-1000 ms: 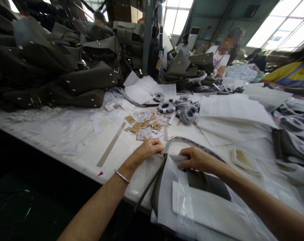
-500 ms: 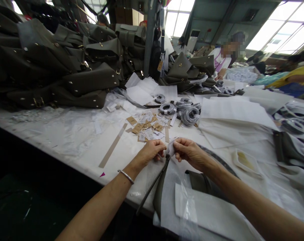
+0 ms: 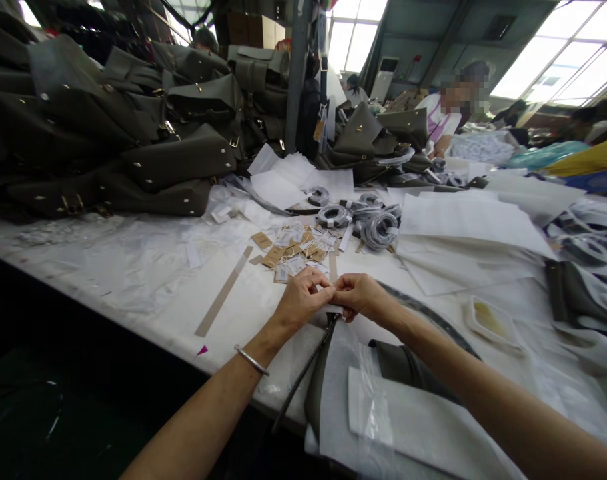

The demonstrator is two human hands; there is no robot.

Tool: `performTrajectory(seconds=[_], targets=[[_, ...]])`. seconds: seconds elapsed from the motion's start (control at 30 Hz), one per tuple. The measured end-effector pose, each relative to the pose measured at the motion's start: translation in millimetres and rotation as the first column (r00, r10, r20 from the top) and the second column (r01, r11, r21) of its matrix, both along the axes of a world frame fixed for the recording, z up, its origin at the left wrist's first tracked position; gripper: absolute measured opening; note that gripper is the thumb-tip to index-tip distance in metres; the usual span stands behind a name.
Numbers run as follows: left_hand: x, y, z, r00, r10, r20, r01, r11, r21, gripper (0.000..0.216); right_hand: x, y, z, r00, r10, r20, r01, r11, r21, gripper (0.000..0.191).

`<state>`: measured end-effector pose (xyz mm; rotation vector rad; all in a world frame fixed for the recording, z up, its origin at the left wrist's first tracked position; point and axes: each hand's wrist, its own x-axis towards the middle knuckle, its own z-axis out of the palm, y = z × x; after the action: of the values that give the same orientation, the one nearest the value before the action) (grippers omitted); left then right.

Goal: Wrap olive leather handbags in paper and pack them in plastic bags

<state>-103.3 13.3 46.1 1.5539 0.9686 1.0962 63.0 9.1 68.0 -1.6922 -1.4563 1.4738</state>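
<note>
My left hand and my right hand meet over the table's front part, fingertips pinched together. Between them is a small piece of thin white wrapping, mostly covered by the fingers. Just below it, a narrow dark strap runs down over the table edge; its upper end lies at the wrapping. Under my right forearm lies a dark olive bag, partly covered by white sheets and clear plastic. Beyond my fingers spreads a heap of brown and white hang tags with strings.
Olive bags are piled high at the back left. Coiled, wrapped straps and white sheets lie behind my hands. A small white tray sits at right. A post rises behind the table. A co-worker stands beyond.
My hands have come together; my right hand moved left and the fingertips now meet. The white wrapping, which stood up between them before, is now mostly hidden under the fingers.
</note>
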Motion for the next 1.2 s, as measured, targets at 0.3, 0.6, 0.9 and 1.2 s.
performTrajectory(seconds=[0.3, 0.6, 0.9, 1.2], targets=[[-4, -7, -1.2, 0.980, -0.189, 0.068, 0.198, 0.964, -0.177, 0.033, 2, -5, -6.6, 0.989, -0.096, -0.108, 0.104, 0.992, 0.075, 0.019], [-4, 5, -6.5, 0.995, -0.099, 0.010, 0.090, 0.849, -0.521, 0.042, 3, -10, -10.9, 0.975, -0.114, -0.191, 0.144, 0.977, 0.155, 0.025], [-11, 15, -19.7, 0.995, -0.094, 0.013, 0.091, 0.905, -0.416, 0.032, 4, -8, 1.2, 0.997, -0.029, 0.065, 0.011, 0.964, 0.266, 0.034], [-19, 24, -25.5, 0.999, -0.038, 0.032, 0.047, 0.933, -0.356, 0.032, -3, 2, -7.8, 0.999, -0.013, 0.040, 0.008, 0.992, 0.125, 0.025]])
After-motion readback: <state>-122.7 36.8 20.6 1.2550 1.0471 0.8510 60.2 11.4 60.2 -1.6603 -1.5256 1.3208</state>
